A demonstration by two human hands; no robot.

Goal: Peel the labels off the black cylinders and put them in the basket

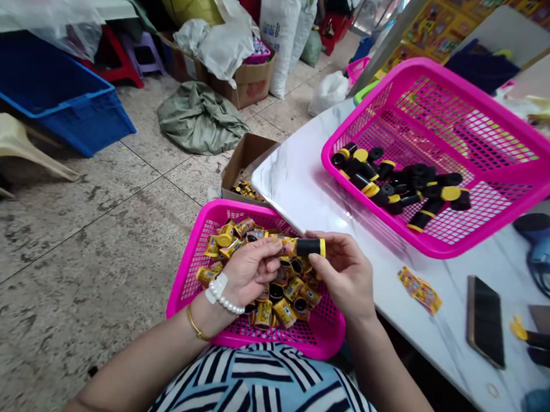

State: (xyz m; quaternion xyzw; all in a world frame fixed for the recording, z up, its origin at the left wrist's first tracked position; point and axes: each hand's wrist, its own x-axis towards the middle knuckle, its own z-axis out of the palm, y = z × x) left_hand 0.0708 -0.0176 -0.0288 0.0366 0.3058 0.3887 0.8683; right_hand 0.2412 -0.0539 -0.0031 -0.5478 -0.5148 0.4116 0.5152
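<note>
Between my two hands, above the lap basket, is a black cylinder with a yellow end (310,247). My right hand (349,275) pinches it near the yellow end. At its other end my left hand (252,268) pinches a small yellow printed wrapper (289,246), which touches the cylinder. Below them, a pink basket (183,275) holds several yellow-wrapped pieces (263,314), some showing dark open ends. On the table to the right, a larger pink basket (442,246) holds several black cylinders with yellow ends (425,216).
On the white marbled table (296,173) lie printed wrappers (420,290), a phone (486,321) and a blue tool (548,244). A cardboard box (245,160) with yellow pieces stands beyond the lap basket. A blue crate (87,121) is on the floor at the left.
</note>
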